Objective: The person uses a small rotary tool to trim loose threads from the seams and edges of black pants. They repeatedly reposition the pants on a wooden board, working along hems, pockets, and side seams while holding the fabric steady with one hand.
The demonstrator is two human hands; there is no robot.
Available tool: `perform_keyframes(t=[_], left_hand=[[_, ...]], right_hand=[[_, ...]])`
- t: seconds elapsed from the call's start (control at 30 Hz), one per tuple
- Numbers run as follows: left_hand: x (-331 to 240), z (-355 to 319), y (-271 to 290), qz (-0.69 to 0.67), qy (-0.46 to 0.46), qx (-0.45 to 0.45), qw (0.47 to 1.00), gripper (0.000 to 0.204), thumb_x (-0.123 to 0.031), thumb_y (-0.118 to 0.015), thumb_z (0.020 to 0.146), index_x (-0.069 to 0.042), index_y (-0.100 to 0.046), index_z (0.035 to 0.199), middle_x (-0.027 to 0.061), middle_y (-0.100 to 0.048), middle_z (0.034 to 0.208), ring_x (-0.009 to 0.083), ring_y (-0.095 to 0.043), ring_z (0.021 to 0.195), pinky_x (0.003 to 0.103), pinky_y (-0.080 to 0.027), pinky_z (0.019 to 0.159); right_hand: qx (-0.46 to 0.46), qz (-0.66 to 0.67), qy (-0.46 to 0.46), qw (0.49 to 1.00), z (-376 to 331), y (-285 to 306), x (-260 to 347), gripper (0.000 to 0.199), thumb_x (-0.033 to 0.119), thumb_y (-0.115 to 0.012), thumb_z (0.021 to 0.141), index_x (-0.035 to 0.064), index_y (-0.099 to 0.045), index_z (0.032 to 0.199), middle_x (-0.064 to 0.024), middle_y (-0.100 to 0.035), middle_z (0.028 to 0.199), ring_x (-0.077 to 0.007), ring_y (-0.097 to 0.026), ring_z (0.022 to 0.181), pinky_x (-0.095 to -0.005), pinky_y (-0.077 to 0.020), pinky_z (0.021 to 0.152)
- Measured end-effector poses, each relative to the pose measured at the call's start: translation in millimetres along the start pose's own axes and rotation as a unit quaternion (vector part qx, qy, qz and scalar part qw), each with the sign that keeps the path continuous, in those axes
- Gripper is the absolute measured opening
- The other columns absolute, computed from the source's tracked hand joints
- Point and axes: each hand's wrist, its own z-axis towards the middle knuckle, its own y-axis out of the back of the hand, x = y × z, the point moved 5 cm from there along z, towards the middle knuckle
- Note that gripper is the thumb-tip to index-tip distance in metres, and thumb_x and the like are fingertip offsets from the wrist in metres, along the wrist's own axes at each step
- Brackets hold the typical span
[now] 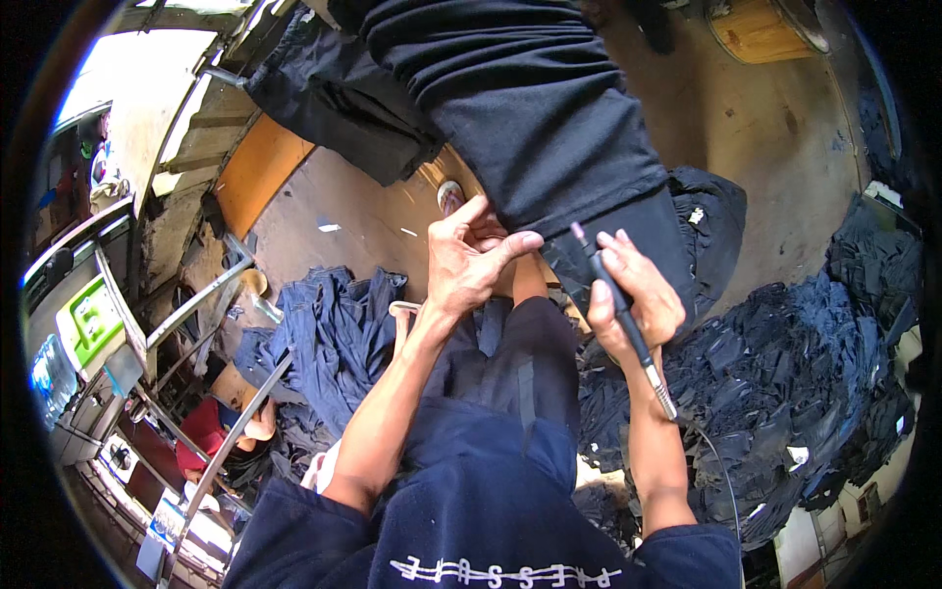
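Basically, far L, a green tray point(71, 334) is sitting on a stand, and a person in a red top point(201, 437) is showing low down, partly hidden by metal bars. Next, a heap of blue denim point(334, 309) is lying just left of the wearer's L forearm.

That forearm is angling up & slightly R from the lower edge, wrist roughly in line w/ it. The L hand point(463, 267) is showing its back, thumb stretching R along the blk garment's point(559, 147) lower L corner, index bending over at the edge, other fingers curling under & partly hidden. Thumb and index are standing a little apart; can't tell whether they're pinching cloth. The garment itself is spreading across top ctr, bunching in folds up top, lying smoother near the hem.

R of that, a dark pen-like tool point(622, 312) is slanting up-L, its pinkish tip pointing at the hem area; can't tell if it's touching. The R hand point(655, 306) is closing round the tool's shaft, thumb on the L side, fingers bending on the R, forearm rising nearly vert. A thin cable point(724, 469) is trailing from the tool's rear. Far R, a big heap of dark cloth point(765, 393) is covering the floor.
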Motion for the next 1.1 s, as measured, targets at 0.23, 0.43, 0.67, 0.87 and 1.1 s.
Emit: perform_keyframes(t=[0.23,0.43,0.67,0.87,1.1], left_hand=[[24,5,1,-0.074,-0.013,-0.021,0.997,0.028,0.006,-0.088,0.088,0.007,-0.065,0.105,0.0155,-0.078,0.1,0.017,-0.077,0.095,0.027,-0.066,0.084],[27,6,0,-0.145,-0.061,-0.013,0.987,0.036,0.008,-0.085,0.089,0.012,-0.066,0.119,0.0217,-0.078,0.11,0.0236,-0.08,0.099,0.033,-0.068,0.091],[24,5,1,-0.108,-0.038,0.011,0.993,0.054,0.008,-0.085,0.088,0.01,-0.062,0.137,0.0188,-0.076,0.121,0.0223,-0.077,0.106,0.033,-0.066,0.094],[23,4,1,-0.091,-0.037,-0.005,0.995,0.059,0.009,-0.085,0.087,0.008,-0.061,0.141,0.0172,-0.075,0.125,0.0205,-0.076,0.106,0.033,-0.066,0.092],[22,4,0,-0.107,-0.033,-0.023,0.993,0.052,0.01,-0.084,0.088,0.011,-0.063,0.136,0.0205,-0.077,0.118,0.0217,-0.078,0.103,0.031,-0.066,0.092]], right_hand=[[0.067,-0.014,0.002,0.998,-8,-19,7,0.026,0.005,-0.078,0.084,-0.0041,-0.08,0.109,-0.0188,-0.08,0.099,-0.0391,-0.081,0.105,-0.054,-0.0637,0.101],[0.086,-0.02,-0.005,0.996,-8,-22,5,0.029,0.004,-0.079,0.084,-0.0027,-0.079,0.112,-0.0195,-0.08,0.101,-0.0388,-0.08,0.107,-0.0543,-0.0635,0.101],[0.097,-0.035,-0.013,0.995,-8,-23,5,0.028,0.005,-0.079,0.084,-0.0018,-0.079,0.111,-0.0203,-0.08,0.101,-0.0386,-0.08,0.108,-0.0546,-0.0632,0.102],[0.079,-0.042,-0.019,0.996,-9,-20,4,0.029,0.005,-0.079,0.085,-0.002,-0.079,0.113,-0.0199,-0.08,0.102,-0.0392,-0.08,0.108,-0.0554,-0.063,0.102],[0.066,-0.047,-0.02,0.997,-11,-18,2,0.033,0.004,-0.078,0.085,-0.0023,-0.078,0.118,-0.02,-0.08,0.103,-0.04,-0.08,0.108,-0.0568,-0.0627,0.102]])
